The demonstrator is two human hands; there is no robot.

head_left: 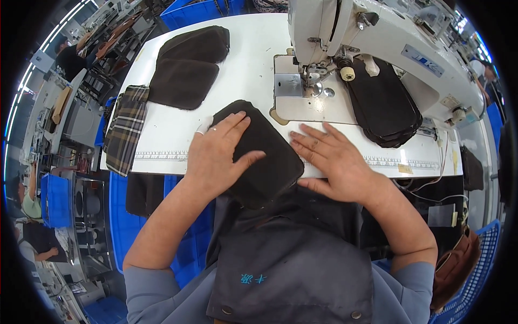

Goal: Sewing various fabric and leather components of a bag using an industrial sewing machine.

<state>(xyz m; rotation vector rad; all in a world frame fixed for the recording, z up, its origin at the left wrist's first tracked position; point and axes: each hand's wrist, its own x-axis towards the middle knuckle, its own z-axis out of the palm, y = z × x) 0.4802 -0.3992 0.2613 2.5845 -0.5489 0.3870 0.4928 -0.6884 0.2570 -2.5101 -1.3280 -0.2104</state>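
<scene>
A dark brown fabric panel (267,146) with rounded corners lies at the front edge of the white sewing table (253,54), its near end hanging over my apron. My left hand (218,151) rests on the panel's left side, fingers stretched and thumb lying across the cloth. Beside the panel's right edge, my right hand (334,162) lies with fingers spread, its fingertips at or near that edge. Just beyond stands the white sewing machine (318,54), its needle and presser foot over a metal plate.
A stack of similar dark panels (386,102) sits under the machine arm. More dark panels (186,81) lie at the far left, next to a plaid cloth (128,129) draped over the table edge. A printed ruler strip (162,156) runs along the front. Blue bins (189,237) stand below.
</scene>
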